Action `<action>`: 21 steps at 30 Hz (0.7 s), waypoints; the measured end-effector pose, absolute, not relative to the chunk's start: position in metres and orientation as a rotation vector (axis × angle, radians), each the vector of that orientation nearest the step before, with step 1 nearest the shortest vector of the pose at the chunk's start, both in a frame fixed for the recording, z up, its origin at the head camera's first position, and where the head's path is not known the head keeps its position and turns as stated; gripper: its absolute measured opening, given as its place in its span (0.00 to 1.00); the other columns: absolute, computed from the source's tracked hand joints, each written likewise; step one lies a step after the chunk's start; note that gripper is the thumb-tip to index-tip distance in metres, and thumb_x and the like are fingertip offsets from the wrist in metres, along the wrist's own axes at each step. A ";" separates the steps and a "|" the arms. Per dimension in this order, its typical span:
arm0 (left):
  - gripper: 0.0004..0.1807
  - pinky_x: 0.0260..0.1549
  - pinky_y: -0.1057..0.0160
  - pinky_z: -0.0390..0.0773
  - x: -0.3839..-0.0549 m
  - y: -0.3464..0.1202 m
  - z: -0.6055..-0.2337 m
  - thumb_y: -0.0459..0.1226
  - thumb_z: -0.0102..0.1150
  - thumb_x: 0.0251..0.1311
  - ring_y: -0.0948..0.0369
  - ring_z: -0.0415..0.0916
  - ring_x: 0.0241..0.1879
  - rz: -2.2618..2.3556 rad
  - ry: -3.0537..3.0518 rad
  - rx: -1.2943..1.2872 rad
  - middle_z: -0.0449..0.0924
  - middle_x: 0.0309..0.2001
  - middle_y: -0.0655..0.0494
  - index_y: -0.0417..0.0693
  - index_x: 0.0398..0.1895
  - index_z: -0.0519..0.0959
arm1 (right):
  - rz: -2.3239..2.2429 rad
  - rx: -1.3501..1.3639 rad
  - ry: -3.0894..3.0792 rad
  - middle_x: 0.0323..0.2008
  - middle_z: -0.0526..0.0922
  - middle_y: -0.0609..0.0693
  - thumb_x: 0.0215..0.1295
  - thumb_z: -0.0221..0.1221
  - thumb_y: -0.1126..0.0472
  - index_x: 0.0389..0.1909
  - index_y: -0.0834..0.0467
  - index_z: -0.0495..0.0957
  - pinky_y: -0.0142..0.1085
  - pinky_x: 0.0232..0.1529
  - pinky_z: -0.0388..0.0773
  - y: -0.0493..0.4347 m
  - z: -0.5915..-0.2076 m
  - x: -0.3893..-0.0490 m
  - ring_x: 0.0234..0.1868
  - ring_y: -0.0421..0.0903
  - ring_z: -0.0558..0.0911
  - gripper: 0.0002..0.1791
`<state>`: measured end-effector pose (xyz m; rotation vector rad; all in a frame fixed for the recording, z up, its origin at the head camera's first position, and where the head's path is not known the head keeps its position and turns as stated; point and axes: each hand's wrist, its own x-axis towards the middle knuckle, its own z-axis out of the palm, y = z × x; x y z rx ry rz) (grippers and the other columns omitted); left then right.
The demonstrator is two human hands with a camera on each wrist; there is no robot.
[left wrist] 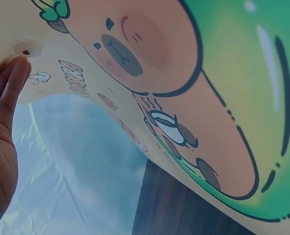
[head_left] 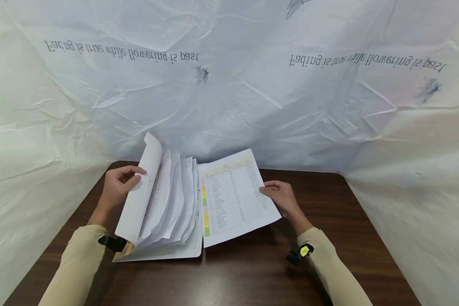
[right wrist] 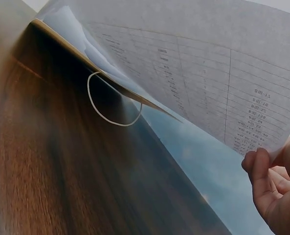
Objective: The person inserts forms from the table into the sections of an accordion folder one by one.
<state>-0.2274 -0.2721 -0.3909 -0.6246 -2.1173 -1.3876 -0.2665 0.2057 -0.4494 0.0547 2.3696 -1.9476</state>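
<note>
A paper folder (head_left: 164, 254) lies on the table's left half, its white-lined cover (head_left: 135, 204) raised and curling. My left hand (head_left: 114, 187) holds that cover near its outer edge. In the left wrist view, the cover's outside carries a cartoon animal (left wrist: 135, 44) on green, with the left hand (left wrist: 3, 142) at a small round fastener (left wrist: 27, 51). Several printed sheets (head_left: 176, 204) fan upright inside the folder. My right hand (head_left: 283, 197) pinches the right edge of a printed table sheet (head_left: 233, 195), tilted beside the folder. Its colour-marked left edge lies along the folder's right side.
Beneath everything is a dark wooden table (head_left: 245, 280). A pale, wrinkled printed sheet of cloth or plastic (head_left: 229, 106) hangs behind and at both sides. From the folder's edge a thin cord loop (right wrist: 105, 121) hangs in the right wrist view.
</note>
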 end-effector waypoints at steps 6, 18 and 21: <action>0.07 0.18 0.71 0.71 -0.228 -0.273 -0.391 0.20 0.57 0.58 0.69 0.67 0.15 -1.390 -2.109 -0.633 0.78 0.18 0.52 0.26 0.36 0.84 | -1.946 0.037 2.359 0.45 0.87 0.63 0.66 0.66 0.62 0.55 0.69 0.79 0.39 0.30 0.84 0.199 -0.452 -0.270 0.31 0.48 0.88 0.20; 0.07 0.15 0.69 0.68 -0.229 -0.272 -0.393 0.19 0.57 0.58 0.68 0.64 0.14 -1.376 -2.100 -0.647 0.74 0.15 0.55 0.26 0.36 0.84 | -1.935 0.001 2.411 0.44 0.87 0.63 0.67 0.66 0.61 0.53 0.68 0.80 0.39 0.30 0.83 0.190 -0.453 -0.279 0.31 0.48 0.88 0.18; 0.07 0.15 0.70 0.68 -0.229 -0.271 -0.393 0.20 0.57 0.58 0.69 0.65 0.14 -1.377 -2.108 -0.639 0.75 0.16 0.55 0.26 0.36 0.84 | -1.949 -0.002 2.411 0.43 0.87 0.62 0.67 0.66 0.62 0.53 0.67 0.81 0.39 0.30 0.83 0.188 -0.451 -0.281 0.31 0.48 0.88 0.18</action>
